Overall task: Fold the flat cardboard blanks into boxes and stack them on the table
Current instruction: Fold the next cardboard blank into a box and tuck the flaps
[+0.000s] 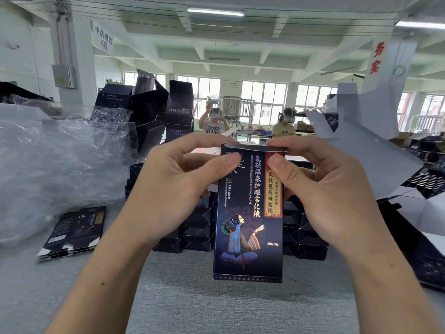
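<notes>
Box (248, 225), dark and printed with a figure and columns of script, is upright in the centre of the frame, apparently lifted clear of the grey bench (216, 309), though I cannot be sure its lower end is off the surface. Its top flap (252, 147) is bent over and looks nearly tucked. The left hand (173, 189) and right hand (322, 189) both pinch the upper end, thumbs on the printed front and fingers curled over the flap from behind. The likeliest fault is at that flap: if the tuck tab misses the gap behind the front panel, more pressure would probably crease it or bow the top edge. The thumbs press on unsupported card, so a hard squeeze could dent the front. With both hands at the top nothing steadies the lower end, and I cannot tell whether it is locked; a downward push might spring it open. Just behind, the stacked boxes (197, 227) stand in close rows, and a careless placement could knock a column over. Flat blanks (74, 232) lie at lower left beside crumpled plastic wrap (60, 165), and white-sided blanks (361, 150) jut in from the right, near enough for an elbow to catch.
</notes>
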